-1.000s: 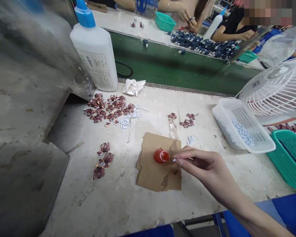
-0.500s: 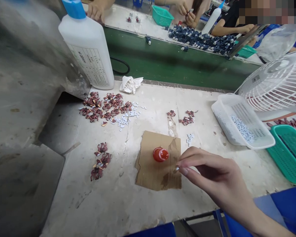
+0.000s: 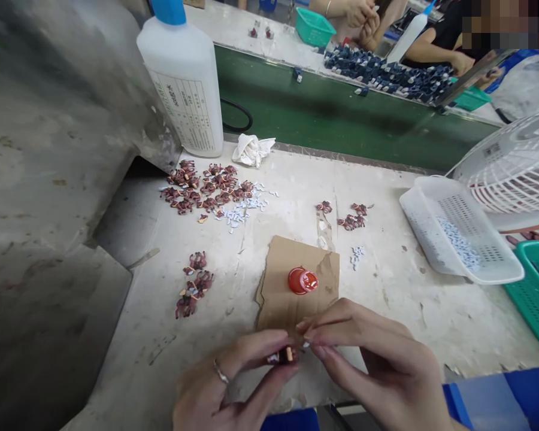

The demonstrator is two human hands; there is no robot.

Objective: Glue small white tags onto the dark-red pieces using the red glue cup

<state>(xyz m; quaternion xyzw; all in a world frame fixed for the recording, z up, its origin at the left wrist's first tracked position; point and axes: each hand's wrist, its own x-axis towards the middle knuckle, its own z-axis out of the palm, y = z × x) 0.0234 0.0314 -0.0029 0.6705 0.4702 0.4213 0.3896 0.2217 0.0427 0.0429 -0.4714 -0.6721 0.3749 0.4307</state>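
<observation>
My left hand [image 3: 233, 377], with a ring on one finger, pinches a small dark brown figurine [image 3: 282, 356] that has a tan patch. Close to its right, my right hand [image 3: 368, 353] holds a tiny pale-blue piece [image 3: 306, 344] between thumb and fingertips. Whether the piece touches the figurine I cannot tell. Just beyond the hands lies a cardboard sheet [image 3: 278, 263], and on it stands a small cup of red liquid [image 3: 302, 281]. A few more pale-blue pieces [image 3: 357, 257] are scattered right of the cardboard.
Brown figurines [image 3: 220, 179] and loose pale-blue pieces [image 3: 247, 209] lie at the back left, by a large white bottle [image 3: 186, 90] and a crumpled cloth [image 3: 252, 149]. On the right are a white basket [image 3: 485, 272], a green basket [image 3: 532, 305] and a fan [image 3: 516, 167]. Co-workers sit beyond a green partition [image 3: 269, 96].
My left hand has come into view with a figurine. My right hand has moved down and left, bringing the pale-blue piece beside it. The whole view has shifted slightly.
</observation>
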